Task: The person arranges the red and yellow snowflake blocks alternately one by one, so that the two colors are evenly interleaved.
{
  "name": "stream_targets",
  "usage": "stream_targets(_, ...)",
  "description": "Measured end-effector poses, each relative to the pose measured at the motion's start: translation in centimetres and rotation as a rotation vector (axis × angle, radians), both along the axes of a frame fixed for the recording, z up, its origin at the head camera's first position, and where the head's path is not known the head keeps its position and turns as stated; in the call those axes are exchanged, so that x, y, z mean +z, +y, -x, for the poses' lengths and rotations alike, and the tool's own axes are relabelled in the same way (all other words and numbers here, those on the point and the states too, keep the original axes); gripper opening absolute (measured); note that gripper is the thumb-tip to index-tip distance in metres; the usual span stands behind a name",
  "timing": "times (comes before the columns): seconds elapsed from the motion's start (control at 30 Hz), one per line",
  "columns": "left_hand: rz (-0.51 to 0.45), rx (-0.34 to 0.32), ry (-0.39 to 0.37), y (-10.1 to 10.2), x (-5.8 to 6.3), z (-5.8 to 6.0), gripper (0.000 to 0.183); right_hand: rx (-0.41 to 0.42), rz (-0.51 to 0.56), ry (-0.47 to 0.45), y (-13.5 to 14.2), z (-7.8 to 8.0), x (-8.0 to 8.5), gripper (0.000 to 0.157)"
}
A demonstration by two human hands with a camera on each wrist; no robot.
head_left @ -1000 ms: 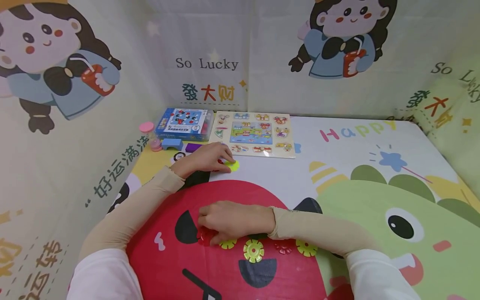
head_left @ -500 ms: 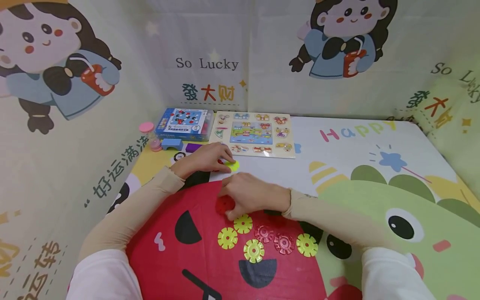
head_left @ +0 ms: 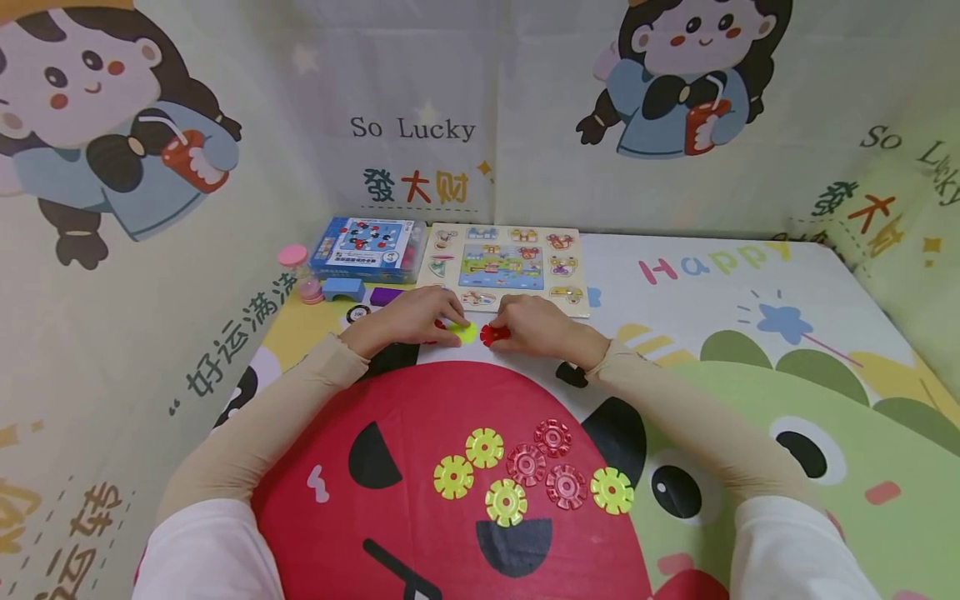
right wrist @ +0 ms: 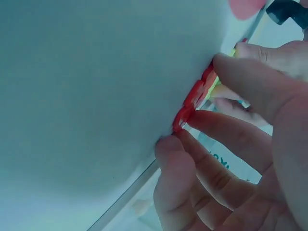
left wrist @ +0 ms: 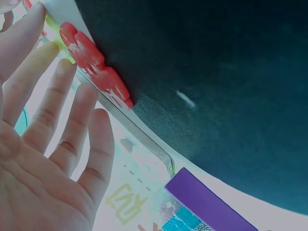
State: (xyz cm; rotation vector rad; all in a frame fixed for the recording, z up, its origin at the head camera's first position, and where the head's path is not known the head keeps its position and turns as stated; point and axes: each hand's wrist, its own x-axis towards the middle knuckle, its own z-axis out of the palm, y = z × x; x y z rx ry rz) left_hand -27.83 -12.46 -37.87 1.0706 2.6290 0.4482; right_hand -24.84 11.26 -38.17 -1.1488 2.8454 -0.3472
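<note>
My left hand (head_left: 408,318) is at the far part of the table, thumb and index finger around the edge of a yellow notched plastic disc (head_left: 467,332). Red notched discs (left wrist: 94,62) lie beside its fingers in the left wrist view. Just to the right, my right hand (head_left: 546,330) pinches a red notched disc (head_left: 493,336) between thumb and fingers, close to the yellow one. Nearer the body lie several loose yellow discs (head_left: 506,502) and red discs (head_left: 566,487) on the printed red figure.
Behind the hands are a wooden picture puzzle board (head_left: 502,267) and a blue box (head_left: 367,250). Left of these stand a pink-lidded jar (head_left: 294,255), a blue arch block (head_left: 344,289) and a purple block (head_left: 386,296). A printed curtain (head_left: 540,108) closes off the back.
My right hand has picked up a red disc and carried it from the near left up to beside the left hand. The left hand has stayed in place.
</note>
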Motion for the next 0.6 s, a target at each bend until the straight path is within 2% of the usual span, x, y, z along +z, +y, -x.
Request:
stream_targets(0.17, 0.023, 0.001, -0.016, 0.1, 0.3, 0.1, 0.038, -0.018, -0.022, 0.016, 0.0, -0.4, 0.1, 0.039)
stream_targets(0.3, 0.064, -0.017, 0.037, 0.6, 0.4, 0.3, 0.041, 0.012, 0.019, 0.061, -0.1, -1.8, 0.2, 0.044)
stream_targets(0.37, 0.069, -0.045, 0.079, 1.2, 0.3, 0.5, 0.043, 0.09, 0.044, 0.056, -0.3, -3.3, 0.5, 0.044)
stream_targets(0.47, 0.053, -0.091, 0.118, 2.3, 0.1, 0.7, 0.046, 0.287, 0.037, -0.026, -0.7, -6.1, 0.7, 0.045)
stream_targets(0.53, 0.045, -0.11, 0.11, 3.1, -0.1, 0.7, 0.048, 0.412, 0.003, -0.1, -0.8, -7.9, 0.8, 0.048)
stream_targets(0.6, 0.042, -0.114, 0.085, 3.7, -0.2, 0.7, 0.049, 0.488, -0.03, -0.135, -0.9, -9.3, 0.7, 0.049)
